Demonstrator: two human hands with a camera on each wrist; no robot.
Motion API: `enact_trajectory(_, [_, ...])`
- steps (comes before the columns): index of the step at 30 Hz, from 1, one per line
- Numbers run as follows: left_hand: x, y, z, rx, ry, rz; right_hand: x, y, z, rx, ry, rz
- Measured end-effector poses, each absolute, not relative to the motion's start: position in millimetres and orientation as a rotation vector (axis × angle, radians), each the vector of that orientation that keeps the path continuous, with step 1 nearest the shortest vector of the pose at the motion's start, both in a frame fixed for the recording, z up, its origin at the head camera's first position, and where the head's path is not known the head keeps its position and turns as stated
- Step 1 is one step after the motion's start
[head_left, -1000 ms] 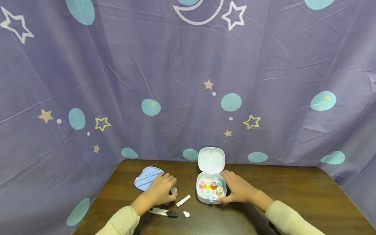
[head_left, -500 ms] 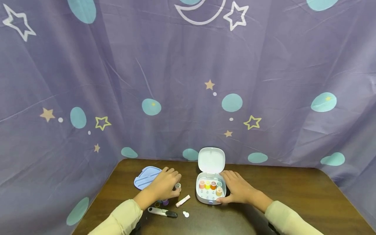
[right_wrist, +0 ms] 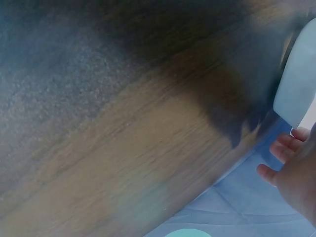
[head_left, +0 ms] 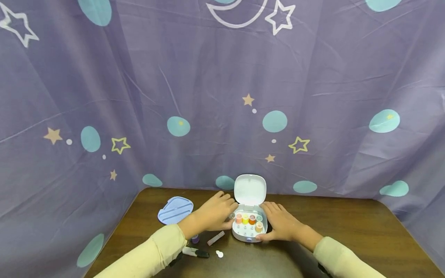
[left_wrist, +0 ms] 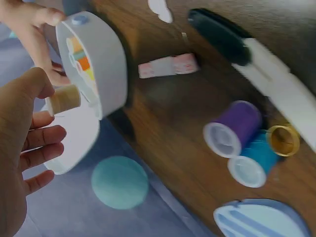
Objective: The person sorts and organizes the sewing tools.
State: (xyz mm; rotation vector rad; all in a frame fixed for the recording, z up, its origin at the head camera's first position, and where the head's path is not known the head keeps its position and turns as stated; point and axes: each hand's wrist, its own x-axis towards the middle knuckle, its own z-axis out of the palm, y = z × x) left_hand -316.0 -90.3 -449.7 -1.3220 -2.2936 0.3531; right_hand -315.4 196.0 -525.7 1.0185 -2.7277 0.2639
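Note:
My left hand [head_left: 213,212] pinches a tan thread spool [left_wrist: 65,99] between thumb and forefinger, at the left side of a white sewing box [head_left: 240,234]. The other fingers of that hand are spread, as the left wrist view shows. The box stands with its lid [head_left: 250,189] raised. Inside, pink, yellow, orange-red and tan spools [head_left: 259,226] stand on pegs, with bare pegs in front. My right hand [head_left: 282,223] holds the box's right side, thumb at the front and fingers toward the back corner.
A purple spool [left_wrist: 237,126], a teal spool [left_wrist: 254,158] and a gold ring [left_wrist: 283,140] lie left. Around them are thread snips [head_left: 196,252], a small pink-and-white strip [head_left: 216,238], a white piece [head_left: 219,254] and a blue tray [head_left: 175,210]. A curtain [head_left: 208,96] hangs behind the table.
My left hand has carried the spool rightward from beside the blue tray to the box's left edge. My right hand has stayed on the box.

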Motion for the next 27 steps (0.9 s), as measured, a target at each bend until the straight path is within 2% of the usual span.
enact_trajectory(15, [-321,-42,-431,-1.436,-2.237,0.525,-314,196,-525,1.036,-2.682,0.258])
enact_trajectory(27, [-320,-18,-448,-1.504,-2.228,0.607,-314,197,-527,1.029,-2.726,0.251])
